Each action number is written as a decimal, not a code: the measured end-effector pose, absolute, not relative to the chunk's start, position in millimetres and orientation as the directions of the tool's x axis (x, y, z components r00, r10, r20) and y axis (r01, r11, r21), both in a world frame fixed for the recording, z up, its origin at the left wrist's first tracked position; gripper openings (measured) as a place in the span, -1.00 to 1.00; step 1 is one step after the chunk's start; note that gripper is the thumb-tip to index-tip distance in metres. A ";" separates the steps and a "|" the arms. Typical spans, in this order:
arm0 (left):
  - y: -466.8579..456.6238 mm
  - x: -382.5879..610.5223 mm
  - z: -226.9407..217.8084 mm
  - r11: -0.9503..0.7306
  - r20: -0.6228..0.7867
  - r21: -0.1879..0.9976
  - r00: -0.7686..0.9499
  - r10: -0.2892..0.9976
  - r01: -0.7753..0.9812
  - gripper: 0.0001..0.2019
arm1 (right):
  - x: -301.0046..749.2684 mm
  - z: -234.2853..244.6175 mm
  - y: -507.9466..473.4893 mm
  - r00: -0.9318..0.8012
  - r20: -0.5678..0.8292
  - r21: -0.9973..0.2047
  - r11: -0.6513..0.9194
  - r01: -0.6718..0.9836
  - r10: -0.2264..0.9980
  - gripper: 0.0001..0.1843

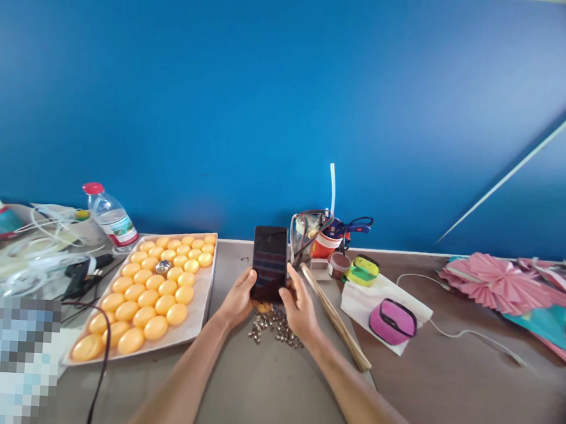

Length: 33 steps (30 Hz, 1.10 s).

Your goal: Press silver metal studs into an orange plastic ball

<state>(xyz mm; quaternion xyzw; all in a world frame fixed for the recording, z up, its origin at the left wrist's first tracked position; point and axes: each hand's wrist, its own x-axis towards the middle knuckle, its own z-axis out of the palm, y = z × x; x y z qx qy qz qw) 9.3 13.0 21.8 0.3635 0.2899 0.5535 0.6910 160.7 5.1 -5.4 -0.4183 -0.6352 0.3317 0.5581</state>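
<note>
A dark-screened smartphone [269,264] stands upright before me, held between both hands just above the table. My left hand [239,297] grips its lower left edge, thumb at the side. On the lower right edge is my right hand [301,304], its thumb and fingers closed on the phone. Below and behind the phone lies a scatter of small shiny metallic pieces [276,328], too small to name. Part of an orange-yellow round thing [263,307] shows just under the phone; the rest is hidden.
Left, a white tray [203,313] holds several orange balls and a shiny piece; behind it leans a water bottle [112,217]. Right lie wooden sticks [336,319], a purple band-like item [393,322], a yellow-green one [363,270] and pink folded paper [494,282]. A blue wall [270,109] rises behind.
</note>
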 end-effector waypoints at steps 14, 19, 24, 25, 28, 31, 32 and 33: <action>10.6 6.7 26.1 0.209 0.037 0.810 0.402 0.915 -0.549 -0.58 | 167.2 7.8 6.2 0.075 0.431 -0.898 0.419 0.137 0.899 -0.50; 12.4 9.0 26.2 0.102 0.063 0.830 0.273 0.960 -0.548 -0.59 | 164.2 0.9 4.6 0.059 0.451 -0.881 0.433 0.191 0.891 -0.51; 14.2 11.3 25.1 0.048 0.071 0.838 0.197 0.978 -0.544 -0.56 | 161.9 -10.5 7.9 0.064 0.438 -0.891 0.424 0.162 0.897 -0.49; 14.5 11.2 24.5 0.041 0.075 0.843 0.193 0.978 -0.536 -0.55 | 162.1 -11.1 8.4 0.070 0.438 -0.892 0.423 0.163 0.896 -0.49; 14.5 10.6 23.4 0.012 0.081 0.878 0.172 0.982 -0.478 -0.55 | 163.7 -8.6 9.6 0.075 0.415 -0.903 0.400 0.159 0.907 -0.59; 12.6 12.1 25.2 -0.022 0.084 0.923 0.146 0.986 -0.383 -0.58 | 165.5 -4.0 11.4 0.079 0.369 -0.926 0.358 0.122 0.926 -0.68; 11.5 13.2 26.4 -0.050 0.101 0.936 0.130 0.986 -0.349 -0.58 | 166.0 -3.4 12.5 0.082 0.354 -0.934 0.347 0.090 0.932 -0.68; 10.3 14.4 27.7 -0.091 0.131 0.945 0.108 0.985 -0.315 -0.60 | 166.4 -3.4 13.8 0.084 0.339 -0.941 0.336 0.047 0.937 -0.67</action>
